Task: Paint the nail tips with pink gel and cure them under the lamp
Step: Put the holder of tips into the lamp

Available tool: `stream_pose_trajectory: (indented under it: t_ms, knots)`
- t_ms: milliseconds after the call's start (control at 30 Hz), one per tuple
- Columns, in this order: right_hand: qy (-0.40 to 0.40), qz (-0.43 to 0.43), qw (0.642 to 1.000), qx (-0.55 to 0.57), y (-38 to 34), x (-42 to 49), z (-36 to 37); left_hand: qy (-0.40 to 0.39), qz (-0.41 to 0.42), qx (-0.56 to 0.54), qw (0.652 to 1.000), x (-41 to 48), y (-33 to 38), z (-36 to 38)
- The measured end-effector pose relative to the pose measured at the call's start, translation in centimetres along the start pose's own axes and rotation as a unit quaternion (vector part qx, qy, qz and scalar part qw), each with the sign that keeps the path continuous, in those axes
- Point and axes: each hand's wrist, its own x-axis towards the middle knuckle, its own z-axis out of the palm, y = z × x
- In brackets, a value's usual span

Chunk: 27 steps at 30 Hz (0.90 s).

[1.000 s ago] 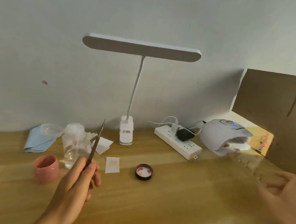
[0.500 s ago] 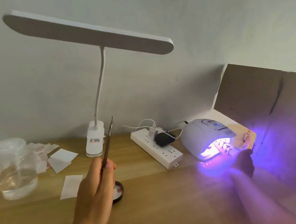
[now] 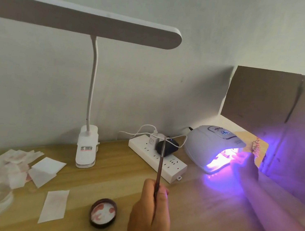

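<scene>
Judging by their look, the nail tips (image 3: 255,147) are light, thin plastic, likely tacky with gel, so they are best taken by the strip's bare end, never the painted faces. They stand just above the right hand's (image 3: 248,167) fingertips, at the mouth of the glowing lamp (image 3: 211,142). Whether those fingers pinch the strip or only touch it I cannot tell in the purple glare. The left hand (image 3: 149,214) pinches a thin brush (image 3: 160,165) upright between thumb and fingers, with the pink-smeared lid (image 3: 103,212) just left of its knuckles.
</scene>
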Motion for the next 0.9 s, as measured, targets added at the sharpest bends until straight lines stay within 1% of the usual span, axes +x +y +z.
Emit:
stream_pose_trajectory:
  t_ms: [33,67,100,133,167,200,233,300,333,367,433,533,633,667,700,733,767,800,833,867,900]
  knots:
    - [0.037,-0.031,0.999,0.013,0.1,-0.3,-0.5,0.003,-0.003,-0.001,1.0,0.1,-0.1,0.0]
    - [0.092,-0.082,0.992,0.02,0.0,-0.5,-1.1,0.007,-0.009,0.003,1.0,0.2,-0.4,0.1]
    - [0.139,-0.135,0.98,0.035,-0.4,-0.9,-1.7,0.006,-0.015,0.012,1.0,0.3,-0.5,0.1]
    - [0.164,-0.187,0.968,0.045,-1.2,-0.9,-2.2,0.006,-0.024,0.021,0.999,0.4,-0.6,0.1]
    - [0.155,-0.228,0.96,0.045,-2.3,-0.5,-2.3,0.003,-0.029,0.03,0.999,0.3,-0.5,0.1]
    - [0.118,-0.25,0.961,0.023,-3.5,0.3,-2.2,-0.005,-0.029,0.037,0.999,0.3,-0.3,0.1]
    - [0.062,-0.258,0.964,-0.03,-4.7,1.2,-2.0,-0.011,-0.029,0.039,0.999,0.3,-0.2,0.1]
    - [-0.05,-0.229,0.956,-0.179,-6.7,2.7,-1.3,-0.017,-0.029,0.033,0.999,0.3,-0.2,-0.1]
    - [-0.082,-0.206,0.948,-0.229,-7.2,3.3,-1.0,-0.019,-0.027,0.031,0.999,0.3,-0.3,-0.2]
    - [-0.095,-0.192,0.943,-0.255,-7.4,3.7,-0.6,-0.021,-0.027,0.029,0.999,0.4,-0.3,-0.3]
    - [-0.087,-0.193,0.941,-0.263,-7.4,4.1,-0.2,-0.022,-0.027,0.029,0.999,0.5,-0.5,-0.4]
    - [-0.052,-0.234,0.934,-0.264,-6.8,3.7,-0.1,-0.025,-0.022,0.032,0.999,0.6,-0.6,-0.2]
    - [-0.067,-0.247,0.925,-0.281,-6.8,3.6,-0.3,-0.031,-0.019,0.036,0.999,0.7,-0.6,-0.2]
    - [-0.08,-0.242,0.93,-0.264,-6.9,3.5,-0.4,-0.035,-0.019,0.037,0.999,0.7,-0.6,-0.2]
    - [-0.085,-0.24,0.942,-0.217,-6.9,3.3,-0.6,-0.038,-0.018,0.037,0.998,0.7,-0.5,-0.2]
    - [-0.069,-0.24,0.958,-0.138,-6.5,2.8,-0.8,-0.039,-0.017,0.037,0.998,0.7,-0.5,-0.3]
    - [-0.023,-0.236,0.97,-0.047,-6.0,2.0,-1.0,-0.04,-0.017,0.038,0.998,0.7,-0.4,-0.3]
    - [0.049,-0.219,0.974,0.019,-5.2,1.2,-1.2,-0.042,-0.017,0.038,0.998,0.6,-0.3,-0.4]
    - [0.118,-0.187,0.974,0.038,-4.0,0.5,-1.2,-0.044,-0.017,0.039,0.998,0.7,-0.3,-0.4]
    - [0.15,-0.152,0.977,0.02,-2.8,-0.2,-1.2,-0.043,-0.017,0.04,0.998,0.7,-0.3,-0.3]
    - [0.132,-0.125,0.983,-0.022,-1.5,-0.6,-1.0,-0.042,-0.017,0.042,0.998,0.7,-0.4,-0.2]
